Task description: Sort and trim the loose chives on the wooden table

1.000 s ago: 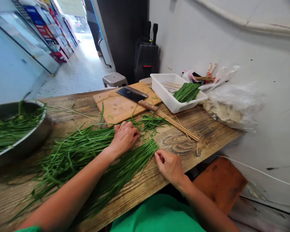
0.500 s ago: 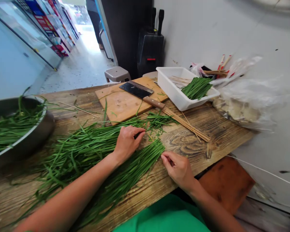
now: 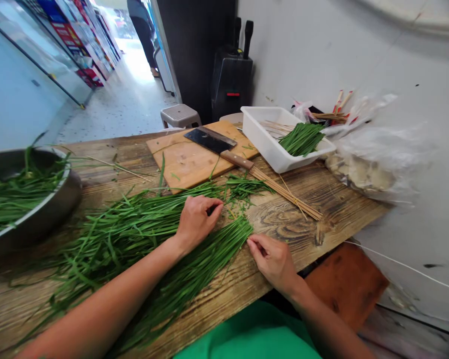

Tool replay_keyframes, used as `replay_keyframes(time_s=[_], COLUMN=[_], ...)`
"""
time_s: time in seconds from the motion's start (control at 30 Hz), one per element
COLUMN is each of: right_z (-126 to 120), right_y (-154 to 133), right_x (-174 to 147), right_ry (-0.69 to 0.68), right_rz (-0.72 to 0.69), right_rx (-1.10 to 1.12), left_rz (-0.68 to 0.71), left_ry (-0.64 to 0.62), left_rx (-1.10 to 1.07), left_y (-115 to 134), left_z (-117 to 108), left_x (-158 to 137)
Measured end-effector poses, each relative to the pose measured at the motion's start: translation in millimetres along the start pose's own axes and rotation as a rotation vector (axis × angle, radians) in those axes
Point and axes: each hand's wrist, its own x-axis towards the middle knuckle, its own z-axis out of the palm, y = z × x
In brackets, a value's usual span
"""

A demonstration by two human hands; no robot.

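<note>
The near bundle of green stalks (image 3: 205, 271) lies with its ends right at the right hand (image 3: 275, 259), thumb and forefinger pressed together, on a stalk or not I can't tell! Across it, the left hand (image 3: 197, 219) pinches fingertips together, looser pile (image 3: 123, 227) leftward, cleaver (image 3: 217, 145) beyond them.

the right grip (image 3: 275, 260) is just beside the green stalks (image 3: 205, 262), a cleaver (image 3: 211, 140) beyond them.

Daylight blows out the doorway (image 3: 124, 27) beyond the left hand (image 3: 199, 219), glaring on the speckled floor (image 3: 110, 107); garlic chives (image 3: 194, 279) beside that forearm (image 3: 115, 294) lie in shade; farther out, edges blur and stretch.
</note>
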Motion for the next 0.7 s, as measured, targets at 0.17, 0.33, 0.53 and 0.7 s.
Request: replay_keyframes(time_s=[0.17,0.33,0.53,0.7], right_z=[0,-1,-1,-1], right_y=[-1,-1,-3,-2], right_x=[0,1,2,2], right_ry=[-0.014,-0.011,-0.004,-0.010], right_rz=[0.002,-0.004,0.000,0.014], right_rx=[-0.001,-0.005,0.008,0.004], left_rz=[0.021,0.047,0.109,0.374], left_ry=[0.004,0.002,-0.027,-0.216], left_rx=[0.009,0.018,-0.035,-0.049], left_y=[-1,-3,-2,10], left_z=[1,1,0,-13], left_x=[-2,-2,-6,-8])
